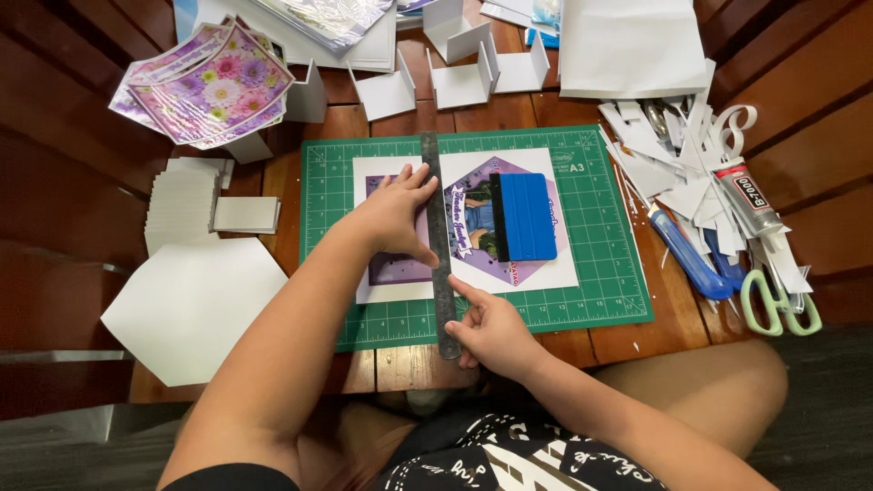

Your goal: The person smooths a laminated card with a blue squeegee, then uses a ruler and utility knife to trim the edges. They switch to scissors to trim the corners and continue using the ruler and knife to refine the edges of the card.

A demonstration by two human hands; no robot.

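I see the metal ruler (pixel 438 238) lying across the printed sheet (pixel 468 227) on the cutting mat (pixel 600 300), the squeegee (pixel 525 216) right of it, scissors (pixel 780 309) beyond the mat's right edge.

Blue squeegee (pixel 527 216) laid on green cutting mat (pixel 600 300), floral printed sheets (pixel 205 86) fanned at upper left, white hexagon card (pixel 195 305), glue tube (pixel 747 195), blue utility knife (pixel 687 259), green-handled scissors (pixel 777 305) among paper offcuts (pixel 673 150)

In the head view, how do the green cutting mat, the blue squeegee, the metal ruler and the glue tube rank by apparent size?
Largest to smallest:
1. green cutting mat
2. metal ruler, long but narrow
3. blue squeegee
4. glue tube
The ruler and the squeegee cover similar areas, so their order is unsure.
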